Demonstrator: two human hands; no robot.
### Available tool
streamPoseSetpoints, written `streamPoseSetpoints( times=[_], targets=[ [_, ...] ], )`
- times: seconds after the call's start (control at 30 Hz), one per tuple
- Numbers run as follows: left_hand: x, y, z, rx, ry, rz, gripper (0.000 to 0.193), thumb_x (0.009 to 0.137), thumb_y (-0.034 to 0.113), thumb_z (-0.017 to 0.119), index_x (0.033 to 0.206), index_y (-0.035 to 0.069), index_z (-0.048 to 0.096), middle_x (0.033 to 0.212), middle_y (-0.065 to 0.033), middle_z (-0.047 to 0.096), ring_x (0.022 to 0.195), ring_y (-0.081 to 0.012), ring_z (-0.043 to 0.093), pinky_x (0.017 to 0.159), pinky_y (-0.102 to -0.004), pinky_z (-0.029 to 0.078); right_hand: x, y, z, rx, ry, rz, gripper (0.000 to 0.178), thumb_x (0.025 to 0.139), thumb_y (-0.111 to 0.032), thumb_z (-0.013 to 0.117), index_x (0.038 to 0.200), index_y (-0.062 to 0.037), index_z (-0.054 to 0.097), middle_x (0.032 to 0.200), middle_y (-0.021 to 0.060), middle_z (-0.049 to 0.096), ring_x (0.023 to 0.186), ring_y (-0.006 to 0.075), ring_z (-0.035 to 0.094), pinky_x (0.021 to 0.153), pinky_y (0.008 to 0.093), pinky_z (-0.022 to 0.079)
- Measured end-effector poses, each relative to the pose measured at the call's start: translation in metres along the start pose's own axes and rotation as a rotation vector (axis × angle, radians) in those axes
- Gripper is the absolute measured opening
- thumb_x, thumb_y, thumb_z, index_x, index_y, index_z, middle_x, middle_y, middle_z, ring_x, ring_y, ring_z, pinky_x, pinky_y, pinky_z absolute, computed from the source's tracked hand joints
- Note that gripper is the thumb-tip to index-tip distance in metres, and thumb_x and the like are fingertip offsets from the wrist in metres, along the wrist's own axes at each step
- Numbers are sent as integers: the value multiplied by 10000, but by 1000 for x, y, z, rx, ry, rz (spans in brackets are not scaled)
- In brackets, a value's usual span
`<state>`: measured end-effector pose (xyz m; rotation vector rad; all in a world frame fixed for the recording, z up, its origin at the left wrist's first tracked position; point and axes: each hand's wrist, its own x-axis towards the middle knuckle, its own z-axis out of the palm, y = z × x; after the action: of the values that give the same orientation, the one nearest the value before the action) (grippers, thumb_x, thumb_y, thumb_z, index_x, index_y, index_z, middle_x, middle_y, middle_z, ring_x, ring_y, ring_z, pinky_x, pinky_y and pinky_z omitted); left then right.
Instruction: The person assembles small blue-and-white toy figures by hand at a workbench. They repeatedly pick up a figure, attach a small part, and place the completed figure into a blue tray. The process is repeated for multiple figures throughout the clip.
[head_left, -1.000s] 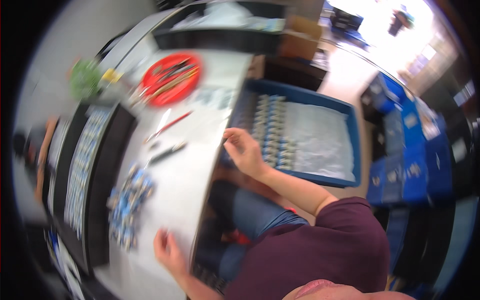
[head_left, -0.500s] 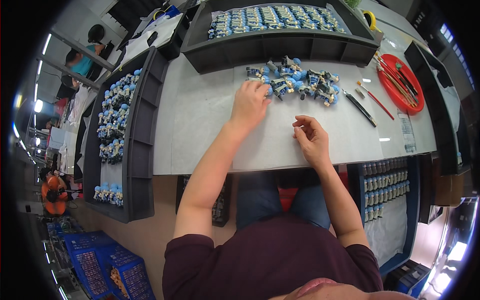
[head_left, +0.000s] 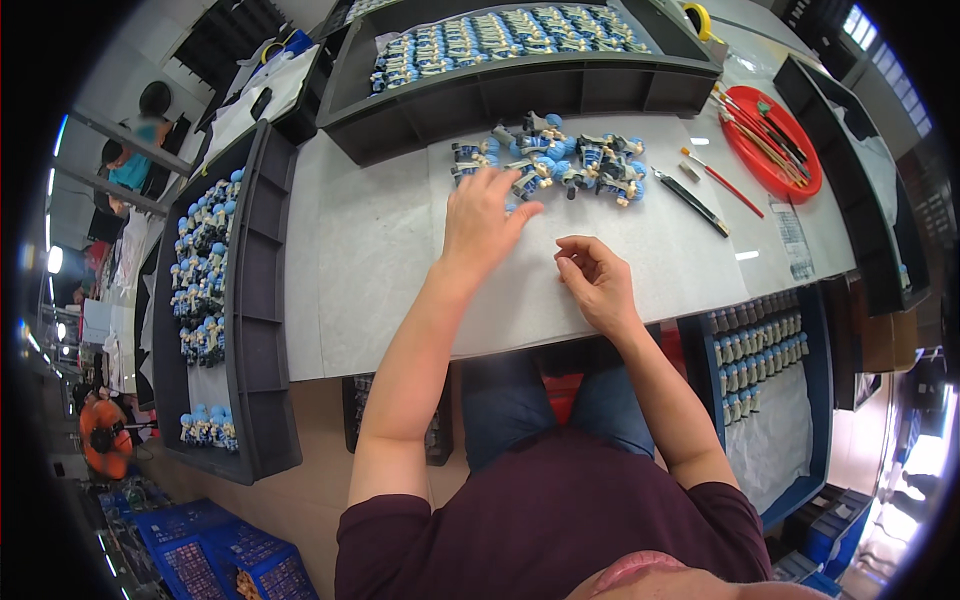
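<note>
Small figurines with light-blue hair and blue-and-white bodies lie in a loose cluster on the white-covered table. My left hand is at the cluster's left end, palm down and thumb spread away. Its fingertips reach a figurine there and partly cover it; whether they touch is unclear. Just right of those fingers lies another figurine. My right hand hovers over the near part of the table, fingers loosely curled, a gap before the thumb. Nothing shows in it.
A dark tray with rows of figurines stands behind the cluster. Another dark tray holds figurines at left. At right are a black pen-like tool, a red-handled brush and a red dish of brushes. A blue tray sits lower right.
The whole view has shifted a little. My left hand has its thumb spread farther from the fingers, and the figurine at the cluster's left end shows more. My right hand keeps nearly the same pose.
</note>
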<state>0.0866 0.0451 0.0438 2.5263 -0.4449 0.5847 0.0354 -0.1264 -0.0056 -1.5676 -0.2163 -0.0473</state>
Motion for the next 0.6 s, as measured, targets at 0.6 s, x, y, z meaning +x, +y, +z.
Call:
streamPoseSetpoints(
  times=[0.6],
  targets=[
    [-40,54,9,-369,-10,-85,337,756,54,633,1091,38,595,1081,-138,560,686,-143,553,637,-265,461,13,-26,-44,-105,203,-256,145,769,-35,634,914,-28,630,798,63,643,688,95,601,567,215,470]
  ],
)
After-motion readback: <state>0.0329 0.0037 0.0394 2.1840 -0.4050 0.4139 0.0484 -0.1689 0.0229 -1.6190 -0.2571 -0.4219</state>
